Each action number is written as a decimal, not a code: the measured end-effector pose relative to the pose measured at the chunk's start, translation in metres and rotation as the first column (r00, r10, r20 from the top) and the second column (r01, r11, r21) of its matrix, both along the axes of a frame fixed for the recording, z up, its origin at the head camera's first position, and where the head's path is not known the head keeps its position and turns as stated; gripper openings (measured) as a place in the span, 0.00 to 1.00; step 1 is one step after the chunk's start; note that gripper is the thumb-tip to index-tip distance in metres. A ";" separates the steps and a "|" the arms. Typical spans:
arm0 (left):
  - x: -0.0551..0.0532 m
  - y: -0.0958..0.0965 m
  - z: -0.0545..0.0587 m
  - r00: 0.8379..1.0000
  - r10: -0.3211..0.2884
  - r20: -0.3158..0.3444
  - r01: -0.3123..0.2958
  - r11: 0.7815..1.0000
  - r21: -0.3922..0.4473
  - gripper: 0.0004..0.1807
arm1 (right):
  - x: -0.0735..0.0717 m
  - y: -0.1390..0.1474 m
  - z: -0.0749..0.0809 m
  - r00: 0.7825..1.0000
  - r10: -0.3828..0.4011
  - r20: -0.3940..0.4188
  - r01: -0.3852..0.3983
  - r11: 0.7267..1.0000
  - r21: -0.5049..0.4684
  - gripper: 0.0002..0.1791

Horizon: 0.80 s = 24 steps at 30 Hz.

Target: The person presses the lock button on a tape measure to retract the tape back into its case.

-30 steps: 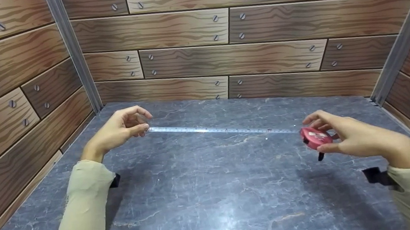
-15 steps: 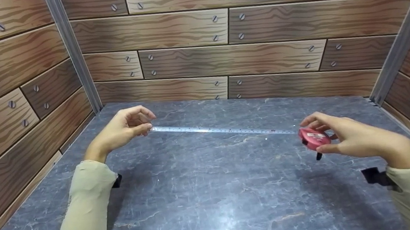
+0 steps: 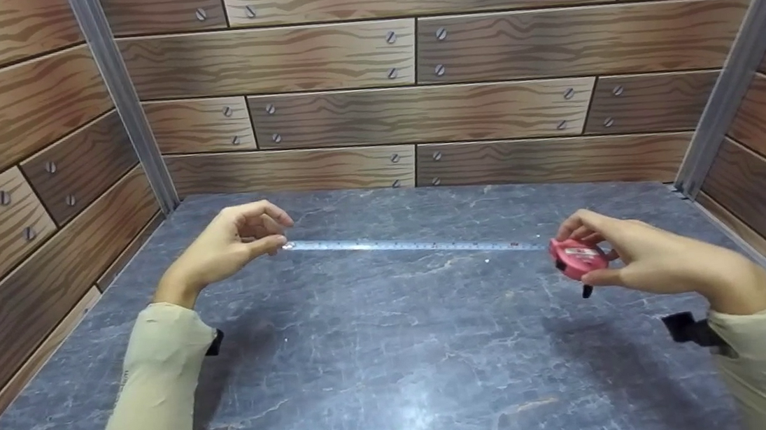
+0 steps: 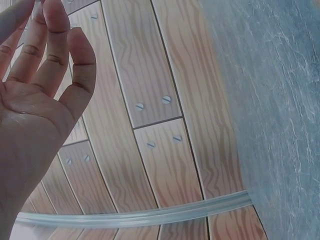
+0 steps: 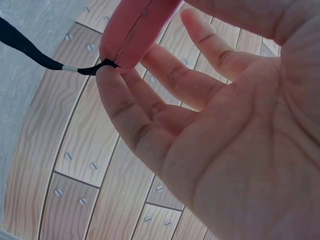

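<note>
A red tape measure (image 3: 578, 259) is gripped between the thumb and fingers of my right hand (image 3: 668, 258). Its pale blade (image 3: 400, 244) stretches leftward above the table to my left hand (image 3: 221, 248), which pinches the end between thumb and fingers. The right wrist view shows the red case (image 5: 137, 35) close up, with a black strap (image 5: 45, 59) hanging from it beside the fingertips. In the left wrist view, the palm and curled fingers of my left hand (image 4: 40, 95) fill the left side; the blade end is out of that picture.
A dark grey marbled table (image 3: 368, 357) lies beneath both hands. Wood-patterned walls (image 3: 331, 114) enclose it at the back and sides, with grey metal posts (image 3: 126, 106) in the corners. Black bands (image 3: 689, 329) sit at both wrists.
My hands have come slightly closer together, and the stretch of blade between them is a little shorter. The head view has turned slightly to the right. Both holds stay the same.
</note>
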<state>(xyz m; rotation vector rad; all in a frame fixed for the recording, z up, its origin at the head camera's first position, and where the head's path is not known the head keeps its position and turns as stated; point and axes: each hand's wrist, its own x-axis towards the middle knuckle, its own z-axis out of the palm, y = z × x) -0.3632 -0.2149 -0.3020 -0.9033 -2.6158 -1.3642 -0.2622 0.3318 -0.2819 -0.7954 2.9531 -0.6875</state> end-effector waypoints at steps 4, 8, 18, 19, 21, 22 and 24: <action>0.000 0.002 0.000 1.000 -0.008 -0.007 0.008 1.000 -0.009 0.12 | 0.000 -0.001 0.000 1.000 -0.004 0.001 0.004 1.000 0.002 0.29; -0.001 0.004 -0.002 1.000 -0.012 -0.017 0.012 1.000 -0.006 0.11 | 0.000 -0.002 0.000 1.000 -0.001 0.006 0.001 1.000 0.003 0.29; -0.001 0.008 -0.002 0.999 -0.033 -0.022 0.033 0.999 0.001 0.11 | 0.000 -0.004 0.001 1.000 0.011 0.001 -0.011 1.000 0.008 0.28; -0.001 0.009 -0.002 0.999 -0.033 -0.022 0.033 0.999 0.000 0.12 | -0.001 -0.005 0.001 1.000 0.017 -0.005 -0.017 1.000 0.007 0.28; -0.001 0.011 -0.002 0.999 -0.036 -0.025 0.036 0.999 -0.001 0.12 | -0.001 -0.005 0.000 1.000 0.024 -0.011 -0.024 1.000 0.004 0.28; -0.001 0.012 -0.002 0.999 -0.038 -0.026 0.038 0.999 -0.001 0.12 | -0.001 -0.005 -0.001 1.000 0.028 -0.014 -0.028 1.000 0.003 0.28; -0.001 0.013 -0.003 0.999 -0.042 -0.027 0.042 0.999 -0.002 0.12 | -0.001 -0.005 -0.001 1.000 0.027 -0.012 -0.027 1.000 0.003 0.29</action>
